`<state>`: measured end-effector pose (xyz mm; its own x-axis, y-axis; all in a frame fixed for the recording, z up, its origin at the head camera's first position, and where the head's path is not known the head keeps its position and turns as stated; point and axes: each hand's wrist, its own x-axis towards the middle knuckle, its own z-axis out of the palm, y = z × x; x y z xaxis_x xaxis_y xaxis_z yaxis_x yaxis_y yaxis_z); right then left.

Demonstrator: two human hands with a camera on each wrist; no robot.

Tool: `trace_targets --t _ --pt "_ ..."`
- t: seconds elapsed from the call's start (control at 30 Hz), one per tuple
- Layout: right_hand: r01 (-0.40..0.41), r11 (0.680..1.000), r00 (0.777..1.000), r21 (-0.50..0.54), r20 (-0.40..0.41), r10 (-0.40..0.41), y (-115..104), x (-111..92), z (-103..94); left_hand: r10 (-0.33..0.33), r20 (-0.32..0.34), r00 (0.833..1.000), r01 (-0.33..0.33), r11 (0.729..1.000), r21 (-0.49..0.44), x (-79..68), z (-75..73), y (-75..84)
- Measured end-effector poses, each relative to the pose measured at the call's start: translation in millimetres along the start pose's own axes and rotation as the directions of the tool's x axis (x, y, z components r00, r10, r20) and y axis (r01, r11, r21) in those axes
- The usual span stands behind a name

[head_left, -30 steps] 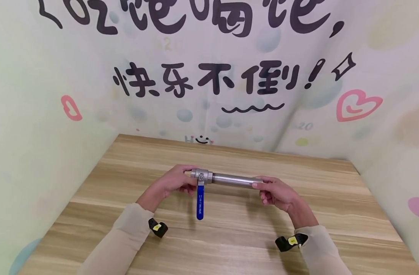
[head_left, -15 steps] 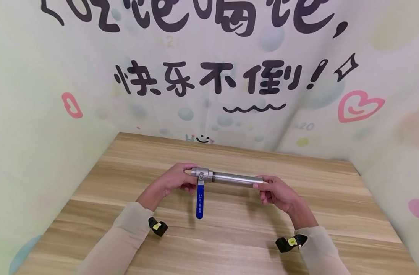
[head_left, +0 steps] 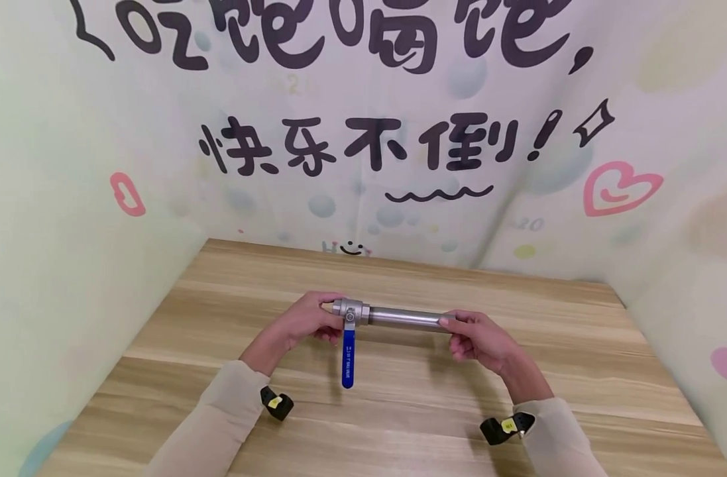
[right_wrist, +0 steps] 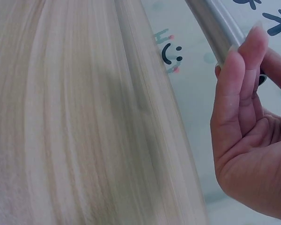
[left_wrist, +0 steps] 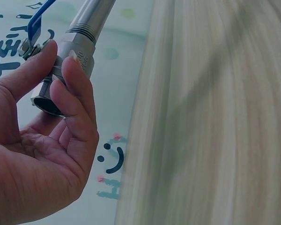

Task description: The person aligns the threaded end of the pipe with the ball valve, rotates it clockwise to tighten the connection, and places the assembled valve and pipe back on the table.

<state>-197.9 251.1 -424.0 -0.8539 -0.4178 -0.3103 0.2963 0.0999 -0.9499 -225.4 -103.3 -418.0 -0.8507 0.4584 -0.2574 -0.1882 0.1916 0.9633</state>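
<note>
A steel ball valve (head_left: 352,311) with a long blue lever handle (head_left: 348,358) is joined to a steel pipe (head_left: 405,318), whose threads show at the joint in the left wrist view. My left hand (head_left: 309,321) pinches the valve body (left_wrist: 77,49) at the left end, thumb near the lever's pivot. The valve's open end (left_wrist: 46,104) faces back toward the palm. At the other end, my right hand (head_left: 479,338) grips the pipe (right_wrist: 220,23) between thumb and fingers. Pipe and valve lie level across the front of me, over the table, with the lever pointing toward me.
The wood-grain table (head_left: 387,424) runs back to a white printed backdrop (head_left: 363,212) with black lettering, which also closes in both sides. Black wrist cameras (head_left: 276,403) sit at the cuffs of both light sleeves (head_left: 214,421). Hand shadows fall on the tabletop.
The head view has shifted slightly, so the whole scene sits a little lower in it. Both hands keep their hold on the valve and pipe, with no other visible movement.
</note>
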Motion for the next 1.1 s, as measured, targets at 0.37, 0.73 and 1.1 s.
trace_targets --t 0.37,0.73,1.1 --pt "-0.023 1.0 0.999 0.002 -0.035 0.023 3.6 0.3 1.6 0.022 0.0 1.0 -0.022 1.0 0.003 2.3 2.7 -6.1" --pt "0.028 0.998 0.998 -0.047 -0.048 -0.03 2.4 1.5 5.5 0.024 -0.01 1.0 -0.024 1.0 0.009 1.3 3.9 -10.1" --pt "0.074 0.996 0.996 -0.049 -0.047 -0.076 -2.9 6.1 10.5 0.027 -0.014 1.0 -0.027 1.0 0.013 2.4 3.2 -9.0"
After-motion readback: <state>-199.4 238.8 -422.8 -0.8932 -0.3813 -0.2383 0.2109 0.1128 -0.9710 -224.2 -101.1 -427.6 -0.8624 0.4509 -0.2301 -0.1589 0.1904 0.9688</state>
